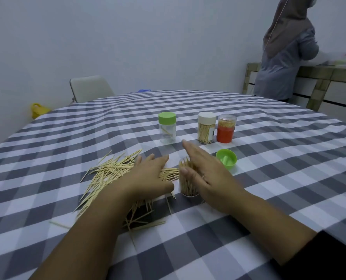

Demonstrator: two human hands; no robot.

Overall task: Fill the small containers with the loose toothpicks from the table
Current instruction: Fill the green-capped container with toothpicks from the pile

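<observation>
Fingers (147, 160) of the left hand (149, 176) are being spread flat and fairly straight over the loose toothpicks (109, 172), pressing down on the pile without curling round any of them. Fingers (190, 150) of the right hand (206, 174) are being held straight and close together, while its thumb is being laid against the near side of the open container (188, 182); whether the container is truly being gripped cannot be told.

That clear container is being kept upright between the two hands, already well packed with toothpicks, and its rim is being partly covered by the right palm. Its green lid (226, 159) is being left upside down just beside the right hand, on the far right side.

The pile is being fanned out to the left and towards the near side of the left forearm, with a few stray sticks lying apart at its edges. Farther back, three closed containers are being left standing in a row: a green-capped jar (167, 128) nearly empty, a white-capped jar (206, 128) full, and a red-based jar (226, 129) touching or just beside it.

Open checked cloth is being left free on the bench (279, 158) to the right and behind the row; its curved edge is being seen well apart from the work. A chair (91, 88) and another person (285, 53) are being seen beyond it.
</observation>
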